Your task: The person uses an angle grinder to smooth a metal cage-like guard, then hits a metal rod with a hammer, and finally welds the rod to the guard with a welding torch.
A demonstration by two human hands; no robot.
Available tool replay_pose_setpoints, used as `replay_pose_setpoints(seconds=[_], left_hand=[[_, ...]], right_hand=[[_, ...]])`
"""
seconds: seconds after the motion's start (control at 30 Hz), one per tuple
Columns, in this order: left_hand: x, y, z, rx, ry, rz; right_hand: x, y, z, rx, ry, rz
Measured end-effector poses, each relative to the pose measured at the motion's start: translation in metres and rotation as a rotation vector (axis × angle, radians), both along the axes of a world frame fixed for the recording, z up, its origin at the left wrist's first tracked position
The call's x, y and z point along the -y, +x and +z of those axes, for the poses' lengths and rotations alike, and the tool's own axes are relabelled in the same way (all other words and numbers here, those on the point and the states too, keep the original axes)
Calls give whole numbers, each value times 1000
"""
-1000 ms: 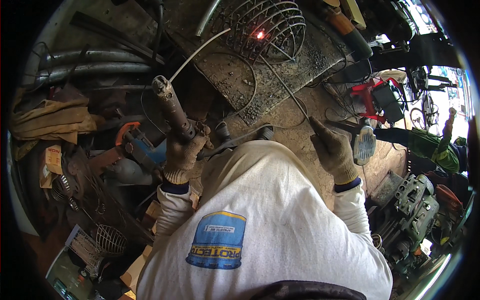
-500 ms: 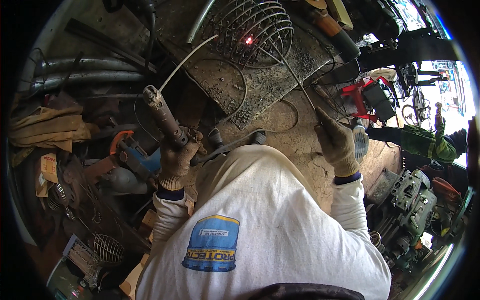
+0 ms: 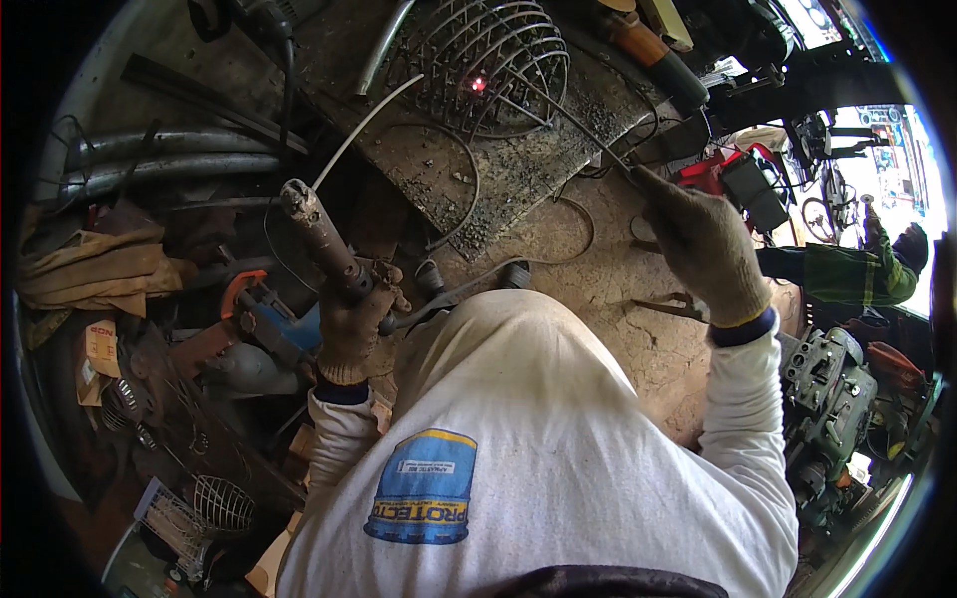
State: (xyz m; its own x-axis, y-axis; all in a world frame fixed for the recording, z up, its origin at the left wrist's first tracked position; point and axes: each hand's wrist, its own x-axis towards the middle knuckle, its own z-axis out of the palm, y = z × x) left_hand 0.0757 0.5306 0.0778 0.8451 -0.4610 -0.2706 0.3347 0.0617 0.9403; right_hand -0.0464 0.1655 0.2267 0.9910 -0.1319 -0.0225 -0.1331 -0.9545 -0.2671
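Note:
My left hand [image 3: 349, 329], in a knitted work glove, is closed around a worn welding electrode holder [image 3: 321, 234]. A pale, bent welding electrode [image 3: 365, 125] sticks out of it; its tip stands left of a round wire cage [image 3: 543, 40] and apart from it. The cage lies on a grit-strewn metal plate [image 3: 399, 164]. Low on the cage, one spot [image 3: 478, 84] glows red. To the right, my gloved right hand [image 3: 708, 244] grips a thin metal rod [image 3: 573, 115], whose far end reaches the cage wires; I cannot tell whether it is joined to them.
An orange-and-black power tool [image 3: 648, 50] lies right of the cage. A cable [image 3: 588, 234] loops over the floor, where a pliers-like tool [image 3: 673, 307] lies. Blue-and-orange equipment [image 3: 289, 324] stands left, a grey-green machine [image 3: 827, 384] right. A person in green [image 3: 847, 274] is at far right.
My right hand has moved right and appears larger, still gripping the rod, which has swung to a flatter angle. My left hand keeps its hold. The cage sits slightly further left in view.

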Motion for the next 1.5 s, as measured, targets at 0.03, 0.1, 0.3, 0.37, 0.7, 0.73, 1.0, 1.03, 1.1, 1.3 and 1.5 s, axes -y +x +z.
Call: replay_pose_setpoints(seconds=[0.03,0.1,0.3,0.37,0.7,0.73,1.0,1.03,1.1,1.3,1.5], left_hand=[[0,0,-2,0,2,0],[1,-1,-6,-2,-38,22],[-4,0,-13,-50,4,-19],[-3,-1,-12,-39,-1,-5],[9,-1,-2,-67,-4,44],[9,-2,-4,-68,0,41],[16,-9,0,-46,-40,30],[16,-8,1,-39,-42,21],[16,-8,1,-28,-20,23],[16,-15,10,-66,-111,100],[14,-20,9,-187,-97,122]], right_hand=[[1,6,3,-31,-45,13],[4,14,2,-44,-63,37],[6,13,-24,-36,45,12],[7,8,-40,24,94,-15],[20,7,-59,59,152,27],[19,8,-56,67,167,33],[20,6,-56,43,206,-4],[19,6,-52,-22,221,-26],[18,7,-46,-75,237,-52],[32,-14,-30,-22,257,30],[78,-35,-67,138,546,-322]])
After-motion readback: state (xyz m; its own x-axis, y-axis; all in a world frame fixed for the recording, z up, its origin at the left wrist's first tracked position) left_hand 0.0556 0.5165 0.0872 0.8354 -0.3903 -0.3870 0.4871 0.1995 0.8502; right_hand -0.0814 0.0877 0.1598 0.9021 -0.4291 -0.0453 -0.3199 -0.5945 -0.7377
